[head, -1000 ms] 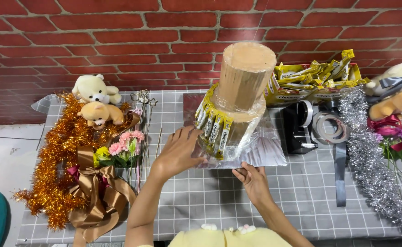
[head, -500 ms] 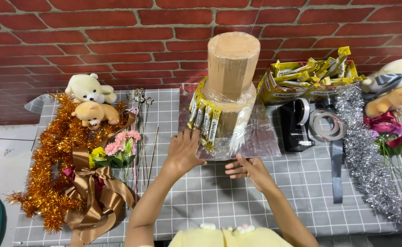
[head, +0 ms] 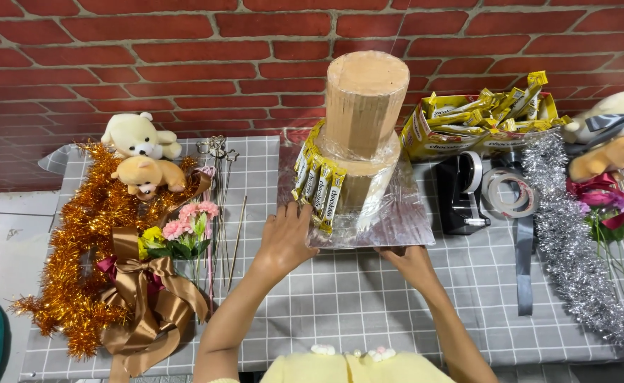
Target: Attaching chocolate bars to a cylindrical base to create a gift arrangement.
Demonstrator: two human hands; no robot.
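Cardboard, two tiers of it: the tower [head: 363,135] stood on a shiny silver base board [head: 404,223] in the middle of the grey checked tablecloth [head: 340,305], wrapped in clear film, with a row of yellow snack bars [head: 319,188] stuck along its lower tier. The left hand [head: 283,237] lay flat with fingers spread on the board's near-left corner, fingertips just under those bars, not clamped on anything. The right hand [head: 411,261] was tucked at the board's near edge, fingers partly hidden beneath it, so I honestly couldn't tell if it was pinching the edge or just resting there.

Left of the left hand were a small bunch of pink and yellow flowers [head: 180,234], a brown satin bow [head: 145,301], thin sticks [head: 219,206], orange tinsel [head: 85,255] and two little plush bears [head: 141,152]. Up and to the right of the right hand sat a black tape dispenser [head: 462,193], a roll of clear tape [head: 508,193], a grey ribbon strip [head: 524,266] and silver tinsel [head: 574,262]. Beyond the tower, by the brick wall [head: 184,64], was an open yellow box of snack bars [head: 478,117].
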